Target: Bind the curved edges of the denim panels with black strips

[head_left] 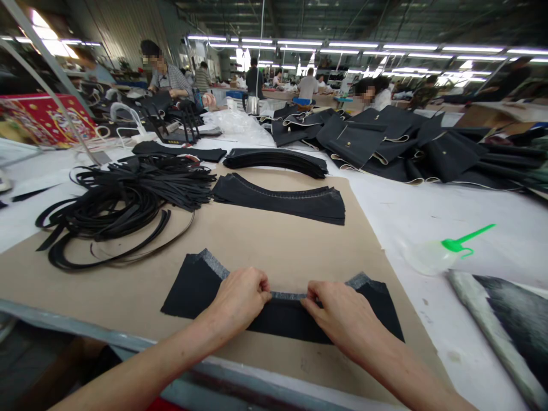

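A curved black fabric piece [286, 321] lies flat in front of me on brown paper [274, 242]. Along its inward-curving far edge runs a greyish folded strip. My left hand [245, 294] pinches that edge just left of the middle, fingers pressed together. A short way to the right, my right hand [338, 305] pinches the same edge between thumb and fingers. A short length of the grey strip shows between the two hands. Beyond them lies a stack of similar black pieces [282, 201] with a stitched-looking curved edge, and farther back another stack [276, 161].
Black strips [115, 194] lie coiled and bundled at left. A translucent bottle with a green spout [460, 242] lies at right, near a dark, whitish-edged slab [509, 319]. Black panels [377, 140] are heaped at the back. Several people work at tables beyond.
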Demonstrator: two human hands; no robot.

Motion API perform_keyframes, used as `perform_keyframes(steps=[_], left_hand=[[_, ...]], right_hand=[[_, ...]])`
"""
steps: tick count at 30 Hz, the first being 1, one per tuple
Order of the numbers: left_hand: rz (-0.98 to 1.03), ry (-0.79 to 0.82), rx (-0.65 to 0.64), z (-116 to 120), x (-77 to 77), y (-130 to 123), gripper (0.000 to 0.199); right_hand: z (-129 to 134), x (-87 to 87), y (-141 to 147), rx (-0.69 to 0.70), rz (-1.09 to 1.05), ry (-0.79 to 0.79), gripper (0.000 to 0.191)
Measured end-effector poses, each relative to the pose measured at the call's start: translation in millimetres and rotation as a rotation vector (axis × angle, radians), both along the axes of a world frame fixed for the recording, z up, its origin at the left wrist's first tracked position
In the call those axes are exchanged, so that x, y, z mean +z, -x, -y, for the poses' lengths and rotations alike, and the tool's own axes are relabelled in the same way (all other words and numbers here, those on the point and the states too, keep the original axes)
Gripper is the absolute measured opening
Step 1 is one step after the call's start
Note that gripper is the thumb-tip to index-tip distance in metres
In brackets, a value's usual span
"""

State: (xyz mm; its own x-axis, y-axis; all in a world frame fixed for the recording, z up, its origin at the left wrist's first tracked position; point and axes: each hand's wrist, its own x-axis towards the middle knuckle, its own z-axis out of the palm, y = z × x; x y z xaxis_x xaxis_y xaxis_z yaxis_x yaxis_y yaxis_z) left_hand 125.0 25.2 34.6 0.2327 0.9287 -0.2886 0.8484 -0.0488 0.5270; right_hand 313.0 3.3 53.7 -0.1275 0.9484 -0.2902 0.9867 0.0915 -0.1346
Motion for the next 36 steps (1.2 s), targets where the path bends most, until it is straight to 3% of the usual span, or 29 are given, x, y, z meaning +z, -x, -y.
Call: perform_keyframes(steps=[17, 28, 32, 36], left_hand=[[0.003, 0.018, -0.014, -1.6, -2.3, 0.9, 0.01], [-0.133, -0.026, -0.041, 6.9, 3.7, -5.8, 0.011], [-0.137, -0.037, -0.032, 8.1, 2.1, -6.2, 0.004], [-0.113, -0.088, 0.005, 10.0, -2.1, -3.2, 0.015]], right_hand=[[-1.0, -0.9, 1.0, 0.012, 0.022, -0.017, 0.021], [2.4, -4.1, 3.1, 0.048, 0.056, -0.045, 0.019], [6.4, -3.2, 5.3, 0.046, 0.103, -0.047, 0.017], [10.2, -3.0, 3.8, 0.029, 0.105, -0.052, 0.014]])
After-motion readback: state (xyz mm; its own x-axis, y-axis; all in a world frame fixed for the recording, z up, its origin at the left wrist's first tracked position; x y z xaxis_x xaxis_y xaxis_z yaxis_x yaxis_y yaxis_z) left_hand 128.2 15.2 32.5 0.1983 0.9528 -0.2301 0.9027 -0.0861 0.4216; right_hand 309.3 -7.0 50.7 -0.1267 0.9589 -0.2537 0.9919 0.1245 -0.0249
